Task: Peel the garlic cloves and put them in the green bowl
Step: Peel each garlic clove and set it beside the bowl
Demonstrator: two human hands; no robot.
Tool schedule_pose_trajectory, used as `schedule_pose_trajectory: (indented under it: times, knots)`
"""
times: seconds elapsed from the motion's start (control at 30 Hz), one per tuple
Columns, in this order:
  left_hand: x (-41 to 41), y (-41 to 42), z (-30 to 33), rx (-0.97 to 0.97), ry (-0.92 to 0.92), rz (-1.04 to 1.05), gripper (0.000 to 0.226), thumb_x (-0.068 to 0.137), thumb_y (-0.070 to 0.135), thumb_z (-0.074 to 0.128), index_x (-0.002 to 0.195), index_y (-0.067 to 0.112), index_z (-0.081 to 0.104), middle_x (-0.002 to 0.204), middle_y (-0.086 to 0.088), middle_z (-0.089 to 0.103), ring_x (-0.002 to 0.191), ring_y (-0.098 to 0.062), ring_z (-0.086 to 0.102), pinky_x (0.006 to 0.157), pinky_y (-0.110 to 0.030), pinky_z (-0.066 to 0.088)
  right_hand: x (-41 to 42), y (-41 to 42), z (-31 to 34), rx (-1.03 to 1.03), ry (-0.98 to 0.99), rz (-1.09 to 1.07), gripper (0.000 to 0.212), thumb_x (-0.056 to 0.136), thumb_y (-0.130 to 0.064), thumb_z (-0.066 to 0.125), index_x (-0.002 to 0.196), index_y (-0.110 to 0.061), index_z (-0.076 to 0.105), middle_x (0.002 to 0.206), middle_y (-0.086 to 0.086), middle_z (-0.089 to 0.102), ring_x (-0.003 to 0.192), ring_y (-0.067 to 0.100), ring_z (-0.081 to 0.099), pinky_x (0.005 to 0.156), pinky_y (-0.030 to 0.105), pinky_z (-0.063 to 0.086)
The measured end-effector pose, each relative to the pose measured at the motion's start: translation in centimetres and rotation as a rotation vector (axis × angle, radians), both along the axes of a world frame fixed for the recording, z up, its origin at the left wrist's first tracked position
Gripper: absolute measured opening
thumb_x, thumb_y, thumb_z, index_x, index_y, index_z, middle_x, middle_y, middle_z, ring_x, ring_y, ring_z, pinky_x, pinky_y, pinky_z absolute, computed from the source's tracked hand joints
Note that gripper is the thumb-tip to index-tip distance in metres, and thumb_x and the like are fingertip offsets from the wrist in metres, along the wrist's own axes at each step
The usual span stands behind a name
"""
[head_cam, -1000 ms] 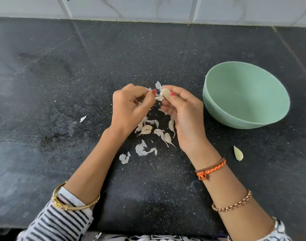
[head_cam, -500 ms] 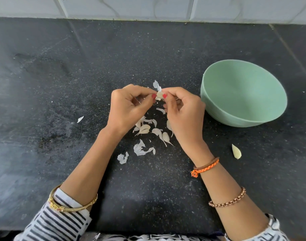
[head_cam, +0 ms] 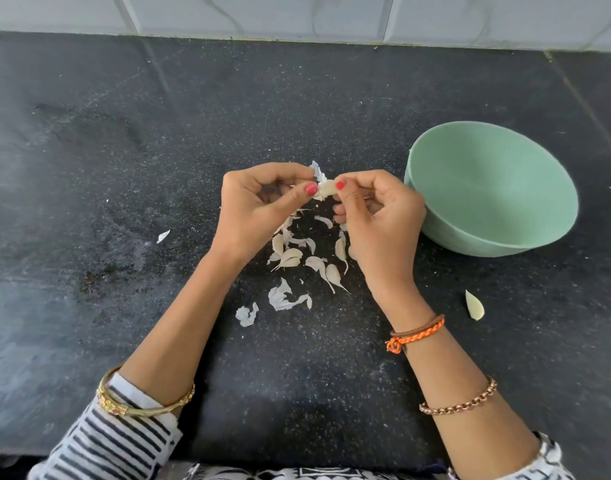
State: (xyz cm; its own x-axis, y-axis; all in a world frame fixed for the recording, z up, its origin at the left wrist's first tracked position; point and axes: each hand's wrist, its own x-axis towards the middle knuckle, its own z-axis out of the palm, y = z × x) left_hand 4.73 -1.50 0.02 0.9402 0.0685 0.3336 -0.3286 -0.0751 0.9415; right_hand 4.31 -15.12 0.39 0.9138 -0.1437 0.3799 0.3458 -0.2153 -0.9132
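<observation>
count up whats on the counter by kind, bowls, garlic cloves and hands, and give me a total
Bowls: 1, the green bowl.
Hands: 2, the left hand and the right hand, both pinching one garlic clove.
Garlic cloves: that one held, plus one lone clove on the counter; the pile under the hands mixes cloves and peel, too jumbled to count.
Total: 5 countable things.

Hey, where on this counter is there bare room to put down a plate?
The widest bare stretch of the counter lies left of the left hand, up to the tiled wall; only one skin scrap lies there. The near strip between the forearms is bare too. Crowded: the cloves and skins under the hands, and around the green bowl.
</observation>
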Motion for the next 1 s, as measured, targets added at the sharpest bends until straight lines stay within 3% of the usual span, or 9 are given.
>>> schedule_pose_trajectory:
  times: [0.1,0.23,0.33,0.5,0.63,0.77,0.9,0.93,1.0]
  knots:
    - [-0.03,0.15,-0.18,0.053,-0.008,-0.024,0.016,0.076,0.020,0.071,0.091,0.016,0.072,0.074,0.012,0.071,0.065,-0.009,0.058,0.058,-0.017,0.046,0.07,-0.07,0.00,-0.032,-0.003,0.001,0.007,0.088,-0.008,0.061,0.086,-0.009,0.067,0.070,-0.012,0.063,0.058,0.005,0.064,0.054,0.019,0.053]
    - [-0.07,0.11,-0.27,0.164,-0.022,-0.028,0.019,0.078,0.031,0.064,0.096,0.026,0.068,0.076,0.019,0.070,0.066,-0.004,0.057,0.060,-0.018,0.044,0.16,-0.11,-0.13,-0.106,-0.033,0.009,0.013,0.089,-0.011,0.059,0.087,-0.007,0.071,0.068,-0.013,0.063,0.058,0.009,0.064,0.056,0.031,0.056]
    - [-0.16,0.28,-0.23,0.243,-0.050,0.008,0.021,0.079,0.031,0.062,0.099,0.027,0.067,0.075,0.019,0.068,0.067,-0.006,0.056,0.061,-0.020,0.044,0.07,-0.03,-0.17,-0.113,-0.035,0.027,0.014,0.089,-0.012,0.058,0.089,-0.012,0.071,0.068,-0.016,0.062,0.058,0.010,0.064,0.055,0.038,0.055]
    - [-0.33,0.13,-0.23,0.399,-0.140,0.065,0.016,0.080,0.023,0.057,0.092,0.023,0.068,0.067,0.004,0.063,0.060,-0.014,0.053,0.056,-0.025,0.043,-0.01,0.00,-0.24,-0.090,-0.009,0.039,0.013,0.089,-0.012,0.059,0.085,-0.012,0.071,0.062,-0.006,0.063,0.055,0.016,0.064,0.054,0.043,0.054]
    - [-0.34,0.18,-0.19,0.362,-0.103,0.066,0.014,0.079,0.025,0.060,0.090,0.022,0.068,0.064,-0.009,0.065,0.057,-0.022,0.052,0.053,-0.022,0.041,-0.07,-0.17,-0.12,-0.108,-0.004,0.103,0.010,0.085,-0.010,0.064,0.088,-0.007,0.073,0.069,0.000,0.068,0.056,0.013,0.064,0.055,0.037,0.054]
    - [-0.41,-0.03,-0.12,0.313,-0.038,0.045,0.012,0.076,0.013,0.068,0.084,0.022,0.069,0.061,-0.016,0.064,0.053,-0.007,0.044,0.050,-0.012,0.035,0.09,-0.23,-0.42,-0.140,-0.014,0.096,0.008,0.081,-0.006,0.067,0.086,-0.005,0.073,0.072,-0.006,0.067,0.057,0.010,0.064,0.055,0.033,0.055]
    - [-0.49,-0.43,0.13,0.256,0.034,0.049,0.013,0.072,0.004,0.065,0.075,0.015,0.070,0.058,-0.027,0.059,0.050,-0.007,0.039,0.046,-0.013,0.031,0.22,-0.27,-0.50,-0.155,-0.027,0.094,0.009,0.081,-0.008,0.066,0.085,-0.005,0.074,0.074,-0.002,0.069,0.062,0.013,0.066,0.057,0.038,0.056]
    - [-0.51,-0.49,0.19,0.252,0.044,0.053,0.012,0.071,0.004,0.064,0.073,0.015,0.070,0.054,-0.023,0.058,0.049,-0.005,0.038,0.046,-0.012,0.030,0.22,-0.27,-0.53,-0.151,-0.026,0.098,0.010,0.081,-0.009,0.065,0.085,-0.005,0.074,0.074,-0.002,0.070,0.062,0.014,0.067,0.057,0.039,0.056]
    - [-0.50,-0.57,0.20,0.240,0.060,0.062,0.011,0.070,0.004,0.063,0.068,0.014,0.069,0.045,0.001,0.054,0.045,-0.001,0.036,0.046,-0.009,0.028,0.23,-0.27,-0.58,-0.141,-0.023,0.107,0.010,0.081,-0.009,0.065,0.085,-0.006,0.074,0.074,-0.001,0.070,0.063,0.015,0.067,0.056,0.042,0.056]
